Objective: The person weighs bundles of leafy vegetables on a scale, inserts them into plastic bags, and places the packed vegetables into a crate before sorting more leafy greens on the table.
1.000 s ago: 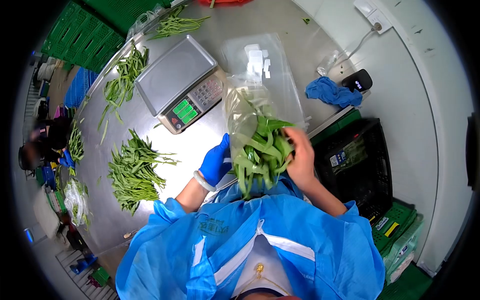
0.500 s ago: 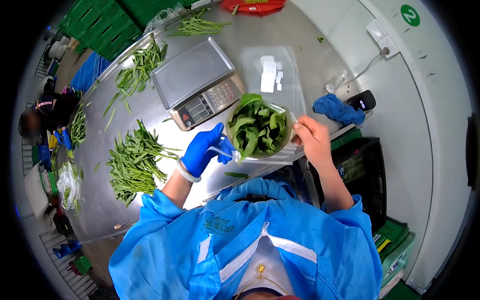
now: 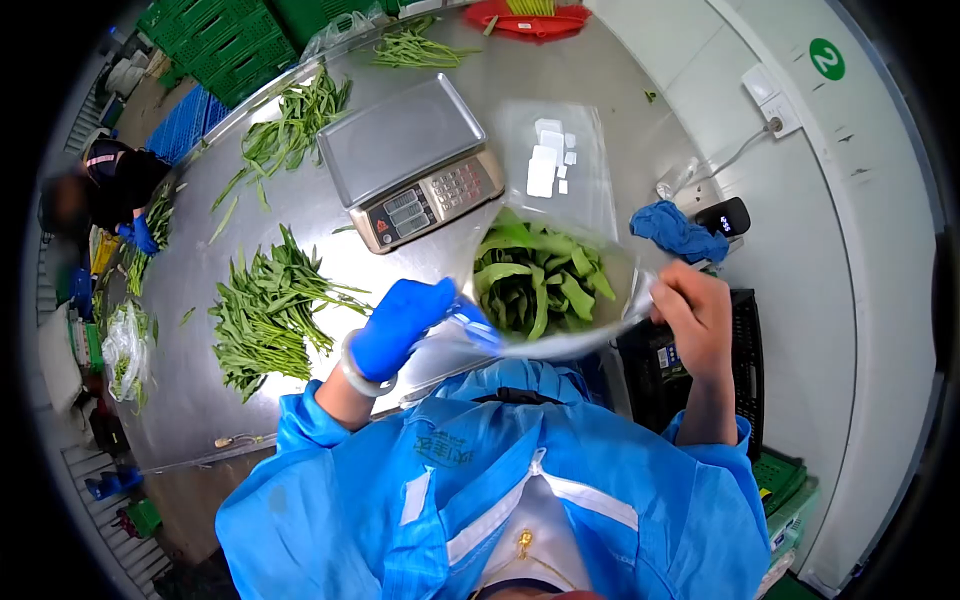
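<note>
A clear plastic bag (image 3: pixel 575 346) hangs open in front of my chest, with cut leafy greens (image 3: pixel 540 283) inside. My left hand (image 3: pixel 398 328), in a blue glove with a pale bangle at the wrist, is closed on the bag's left edge; its fingertips are smeared by motion. Bare, my right hand (image 3: pixel 697 308) pinches the bag's right edge between thumb and fingers. The bag's mouth is stretched between both hands. Left of my gloved hand, a pile of long-stemmed greens (image 3: pixel 275 315) lies on the metal table (image 3: pixel 200 385).
A digital scale (image 3: pixel 405 140) stands beyond the bag. White labels (image 3: pixel 543 168) lie on a clear plastic sheet beside it. At right are a blue cloth (image 3: pixel 680 230), a small clock (image 3: pixel 722 216) and a black crate (image 3: pixel 742 385). A co-worker (image 3: pixel 125 190) handles greens at far left.
My hands have moved apart, my right hand shifting right and down, and the bag's mouth is pulled wider. The greens inside sit slightly lower in view.
</note>
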The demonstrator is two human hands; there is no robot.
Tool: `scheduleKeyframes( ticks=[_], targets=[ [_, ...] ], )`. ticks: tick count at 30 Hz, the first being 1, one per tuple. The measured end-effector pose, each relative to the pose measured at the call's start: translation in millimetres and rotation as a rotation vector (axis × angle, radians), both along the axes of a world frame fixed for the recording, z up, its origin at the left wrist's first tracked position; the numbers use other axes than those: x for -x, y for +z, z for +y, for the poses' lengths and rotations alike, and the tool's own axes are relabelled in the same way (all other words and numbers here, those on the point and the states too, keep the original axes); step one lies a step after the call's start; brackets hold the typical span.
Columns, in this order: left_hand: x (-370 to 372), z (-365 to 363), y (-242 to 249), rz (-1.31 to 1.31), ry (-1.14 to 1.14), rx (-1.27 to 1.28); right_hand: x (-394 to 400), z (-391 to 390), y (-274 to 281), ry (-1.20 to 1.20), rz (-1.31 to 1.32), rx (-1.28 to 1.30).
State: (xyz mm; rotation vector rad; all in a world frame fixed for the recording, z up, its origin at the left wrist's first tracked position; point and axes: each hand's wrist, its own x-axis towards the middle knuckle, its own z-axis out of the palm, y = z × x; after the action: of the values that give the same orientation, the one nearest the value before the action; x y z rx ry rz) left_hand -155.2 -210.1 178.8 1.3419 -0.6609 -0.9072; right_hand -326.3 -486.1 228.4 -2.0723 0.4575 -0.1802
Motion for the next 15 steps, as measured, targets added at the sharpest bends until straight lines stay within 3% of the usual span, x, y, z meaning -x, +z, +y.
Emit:
scheduleKeyframes(
  ticks=[1, 3, 5, 8, 9, 11, 13, 14, 15],
  targets=[
    [1.3, -6.5, -3.8, -0.113, 0.030, -0.053, -9.6, 5.9, 3.2, -0.007, -0.122, 0.244],
    [4.7, -13.3, -15.1, 0.030, -0.051, -0.115, -32.4, 29.2, 10.6, -0.017, -0.364, 0.736],
    [12.1, -14.0, -28.3, 0.099, -0.159, -0.094, -34.9, 51.4, 20.2, 0.209, -0.414, 0.655],
    [21.8, -16.6, -17.1, 0.118, -0.098, -0.087, -54.4, 83.4, 4.2, 0.456, -0.291, 0.762],
    [25.5, -17.8, -26.1, 0.087, 0.029, -0.180, -59.7, 86.6, -7.7, 0.463, -0.291, 0.781],
    [19.9, -14.3, -19.9, 0.122, -0.032, -0.201, -68.7, 94.6, -19.5, 0.483, -0.285, 0.817],
    [14.5, -12.6, -10.2, 0.202, -0.080, -0.165, -60.7, 90.3, 22.6, 0.439, -0.288, 0.520],
    [14.8, -11.2, -12.5, 0.236, -0.050, -0.150, -50.7, 88.7, 65.2, 0.344, -0.289, 0.513],
    [15.3, -10.1, -19.8, 0.226, -0.048, -0.123, -45.6, 80.3, 81.6, 0.234, -0.687, 0.364]
  ],
)
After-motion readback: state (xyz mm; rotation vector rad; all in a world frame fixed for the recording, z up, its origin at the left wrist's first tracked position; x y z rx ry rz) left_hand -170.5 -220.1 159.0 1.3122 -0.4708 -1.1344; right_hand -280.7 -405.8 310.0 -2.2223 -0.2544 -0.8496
